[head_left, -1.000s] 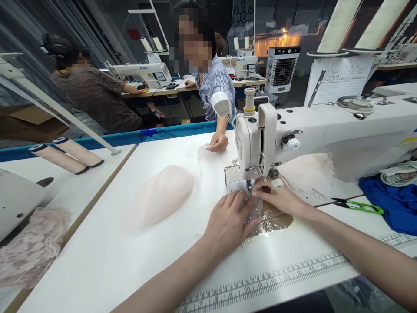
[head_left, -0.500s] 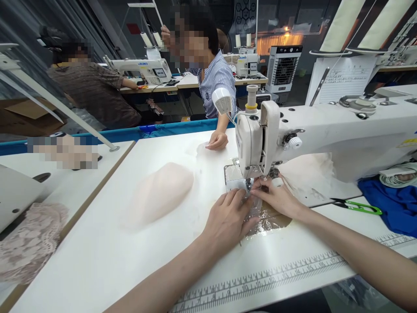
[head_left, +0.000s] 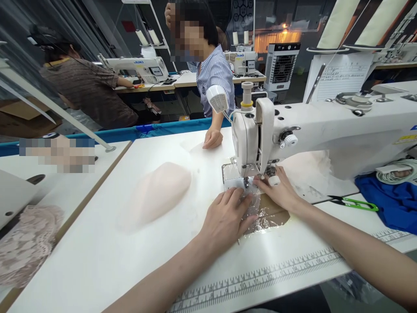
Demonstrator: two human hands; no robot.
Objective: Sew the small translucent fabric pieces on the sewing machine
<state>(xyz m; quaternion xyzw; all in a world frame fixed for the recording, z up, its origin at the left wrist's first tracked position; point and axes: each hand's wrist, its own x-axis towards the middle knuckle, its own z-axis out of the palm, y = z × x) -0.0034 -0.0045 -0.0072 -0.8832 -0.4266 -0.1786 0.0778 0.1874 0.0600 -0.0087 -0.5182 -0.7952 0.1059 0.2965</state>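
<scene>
My left hand [head_left: 226, 217] lies with its fingers stretched out over a sheer, pale piece of fabric [head_left: 253, 206] in front of the presser foot [head_left: 246, 182]. To the right of the needle area is my right hand [head_left: 282, 191], its thumb pointing at the foot and its fingers apart from it, partly behind the machine head. Both hands are close under the white sewing machine [head_left: 252, 139]. A clear plastic film covers a brown patch [head_left: 272, 213] of the table beside them. Another pale, sheer fabric piece [head_left: 163, 189] is spread to the left.
Pale fabric [head_left: 304, 171] lies under the machine arm. Green-handled thread snips [head_left: 358, 203] rest beside blue cloth [head_left: 389, 204]. A printed ruler [head_left: 254, 280] runs along the front edge. Across the table, a co-worker's hand [head_left: 213, 138] touches sheer fabric; lace [head_left: 29, 243] lies at left.
My right thumb and fingers have spread apart, and the fingers have shifted away from the presser foot. My left hand stays on the fabric. The view has moved slightly.
</scene>
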